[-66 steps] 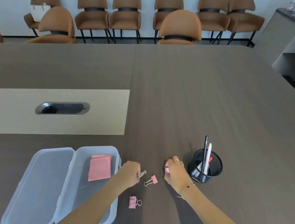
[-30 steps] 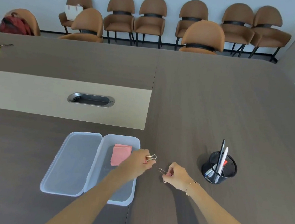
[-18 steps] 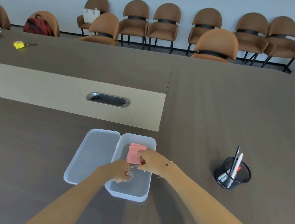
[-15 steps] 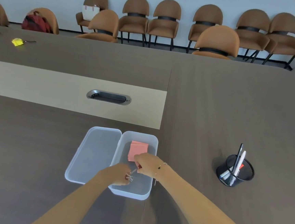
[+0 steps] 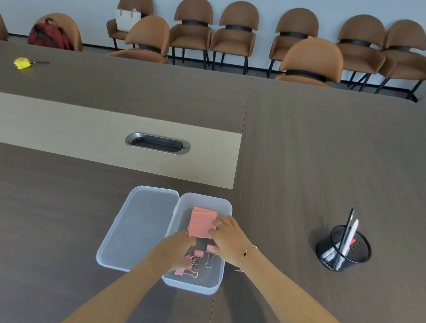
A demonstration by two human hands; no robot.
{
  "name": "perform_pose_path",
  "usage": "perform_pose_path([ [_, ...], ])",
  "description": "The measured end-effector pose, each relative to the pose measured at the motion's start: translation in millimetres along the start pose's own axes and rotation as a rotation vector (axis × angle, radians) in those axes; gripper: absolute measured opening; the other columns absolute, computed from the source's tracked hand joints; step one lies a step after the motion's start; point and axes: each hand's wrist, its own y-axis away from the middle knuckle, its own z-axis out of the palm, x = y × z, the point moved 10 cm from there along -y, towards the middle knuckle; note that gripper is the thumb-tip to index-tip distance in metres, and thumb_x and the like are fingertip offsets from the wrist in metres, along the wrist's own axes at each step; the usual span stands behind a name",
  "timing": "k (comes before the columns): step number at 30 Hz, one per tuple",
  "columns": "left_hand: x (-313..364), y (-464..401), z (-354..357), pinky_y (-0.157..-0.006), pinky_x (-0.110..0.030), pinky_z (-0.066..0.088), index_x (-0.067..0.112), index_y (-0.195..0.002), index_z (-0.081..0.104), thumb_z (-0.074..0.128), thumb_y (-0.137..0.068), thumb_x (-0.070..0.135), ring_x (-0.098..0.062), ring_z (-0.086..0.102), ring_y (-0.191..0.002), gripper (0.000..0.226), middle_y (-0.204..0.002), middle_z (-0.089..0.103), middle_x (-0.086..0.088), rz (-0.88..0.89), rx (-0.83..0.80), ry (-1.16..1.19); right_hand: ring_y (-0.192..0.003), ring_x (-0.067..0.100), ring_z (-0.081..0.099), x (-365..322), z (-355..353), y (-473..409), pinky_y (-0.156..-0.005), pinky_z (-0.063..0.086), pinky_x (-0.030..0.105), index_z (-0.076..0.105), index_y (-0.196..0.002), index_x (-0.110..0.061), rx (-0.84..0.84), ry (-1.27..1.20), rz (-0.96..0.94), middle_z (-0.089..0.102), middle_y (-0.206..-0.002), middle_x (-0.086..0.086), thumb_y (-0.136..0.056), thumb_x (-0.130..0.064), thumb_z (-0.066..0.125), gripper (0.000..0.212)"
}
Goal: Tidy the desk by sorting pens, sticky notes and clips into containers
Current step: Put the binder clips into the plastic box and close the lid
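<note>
A clear plastic box point(image 5: 196, 286) sits on the desk with its hinged lid point(image 5: 139, 227) lying open on the left. Pink sticky notes point(image 5: 200, 224) lie at its far end. Three pink binder clips point(image 5: 198, 254) lie on its floor at the near end. My left hand point(image 5: 175, 250) reaches into the box with its fingers curled over the clips, partly hiding them. My right hand point(image 5: 226, 237) rests inside too, fingers spread on the sticky notes, one clip point(image 5: 210, 250) just below its thumb. A black mesh pen holder point(image 5: 343, 250) with several pens stands to the right.
The desk is a large dark wooden table point(image 5: 323, 158) with a beige strip and a metal cable slot point(image 5: 157, 143). A yellow object point(image 5: 22, 63) lies far left. Brown chairs point(image 5: 311, 59) line the far edge and wall.
Both hands picked binder clips off the desk and carried them left into the box. The clips now lie on its floor, and the right hand has settled on the sticky notes.
</note>
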Motion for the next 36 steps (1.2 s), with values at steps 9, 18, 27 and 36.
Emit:
perform_pose_path([
  [9, -57.0, 10.1, -83.8, -0.083, -0.040, 0.053, 0.018, -0.120, 0.059, 0.050, -0.092, 0.014, -0.030, 0.056, -0.106, 0.030, -0.122, 0.055, -0.008, -0.173, 0.545, 0.439, -0.117, 0.030, 0.058, 43.7, 18.8, 26.9, -0.096, 0.053, 0.036, 0.015, -0.146, -0.015, 0.129, -0.881, 0.542, 0.044, -0.144, 0.015, -0.095, -0.019, 0.046, 0.060],
  [18, -171.4, 27.8, -61.7, -0.110, -0.054, 0.030, 0.012, -0.147, 0.025, 0.054, -0.091, 0.032, -0.043, 0.028, -0.136, 0.066, -0.150, 0.029, -0.023, -0.710, 0.462, 0.560, -0.108, 0.031, 0.062, 36.5, 50.5, 40.7, -0.092, 0.055, 0.045, 0.039, -0.131, -0.009, -0.012, -1.246, 0.645, 0.057, -0.110, 0.010, -0.099, -0.027, 0.037, 0.037],
  [27, -189.9, 63.2, -83.8, -0.076, -0.038, 0.047, 0.008, -0.108, 0.062, 0.036, -0.097, 0.028, -0.036, 0.059, -0.088, 0.035, -0.100, 0.066, -0.020, -0.745, 0.451, 0.574, -0.115, 0.032, 0.057, 39.3, 59.0, 39.6, -0.098, 0.052, 0.045, 0.048, -0.120, -0.013, 0.000, -1.435, 0.673, 0.057, -0.126, 0.013, -0.098, -0.030, 0.042, 0.028],
  [36, -77.5, 61.8, -178.0, -0.063, -0.022, 0.043, 0.018, -0.091, 0.069, 0.063, -0.082, 0.039, -0.015, 0.059, -0.081, 0.025, -0.084, 0.065, 0.005, -0.328, 0.492, 0.636, -0.110, 0.032, 0.060, 40.2, 50.9, 43.7, -0.095, 0.054, 0.045, 0.052, -0.112, -0.012, 0.003, -1.446, 0.700, 0.061, -0.121, 0.016, -0.098, -0.029, 0.043, 0.024],
])
